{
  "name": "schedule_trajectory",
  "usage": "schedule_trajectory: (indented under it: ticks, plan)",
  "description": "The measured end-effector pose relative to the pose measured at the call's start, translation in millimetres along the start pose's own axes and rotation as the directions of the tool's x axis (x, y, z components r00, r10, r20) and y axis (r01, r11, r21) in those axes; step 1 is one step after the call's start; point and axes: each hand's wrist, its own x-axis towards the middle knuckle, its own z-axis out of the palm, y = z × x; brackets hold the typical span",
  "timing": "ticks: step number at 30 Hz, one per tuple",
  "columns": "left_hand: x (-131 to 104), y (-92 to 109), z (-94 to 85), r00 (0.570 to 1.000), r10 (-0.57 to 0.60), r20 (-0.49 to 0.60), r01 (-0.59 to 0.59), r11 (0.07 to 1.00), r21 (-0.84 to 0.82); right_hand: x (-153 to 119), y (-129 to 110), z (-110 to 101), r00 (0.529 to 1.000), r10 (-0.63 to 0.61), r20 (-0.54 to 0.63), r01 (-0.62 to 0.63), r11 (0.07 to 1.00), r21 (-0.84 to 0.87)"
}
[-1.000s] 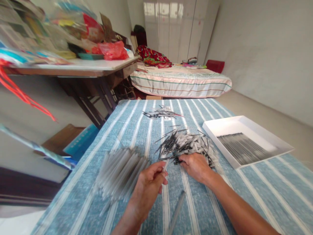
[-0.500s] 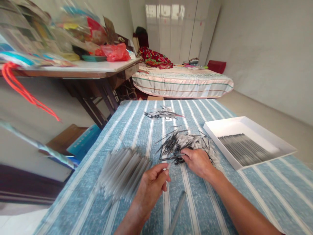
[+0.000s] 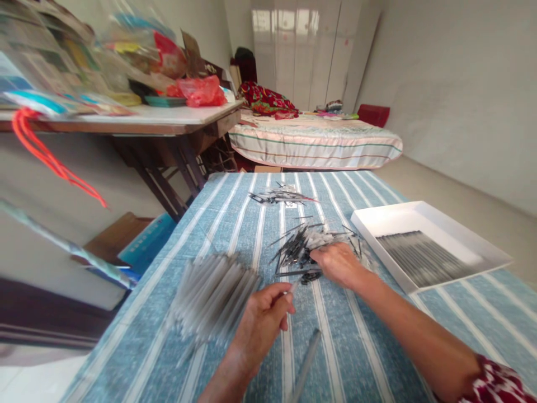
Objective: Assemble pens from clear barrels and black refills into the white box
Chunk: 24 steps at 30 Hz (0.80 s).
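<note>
head | left hand (image 3: 262,319) pinches thin tube (image 3: 293,287); right hand (image 3: 338,263) grasps pile (image 3: 308,249)

Setting: a home bedroom doubling as a workplace. Bed (image 3: 314,146) with striped cover well beyond the right hand (image 3: 340,263); wardrobe (image 3: 310,53) behind it. Cluttered table (image 3: 138,115) far left of the left hand (image 3: 262,322). Both hands over a striped tablecloth (image 3: 235,207).

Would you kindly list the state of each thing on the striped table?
left hand: pinching a thin tube
right hand: resting on the pile of small parts
clear tubes: lying in a loose heap
white tray: open, partly filled
</note>
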Motion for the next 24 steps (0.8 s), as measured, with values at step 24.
schedule_trajectory:
  ticks: [24]
  plan:
    - [-6.6, 3.3, 3.6, 0.993, 0.026, 0.114, -0.023, 1.000, -0.021, -36.0, -32.5, -27.4, 0.886, -0.342, -0.314, 0.296, 0.937, -0.184]
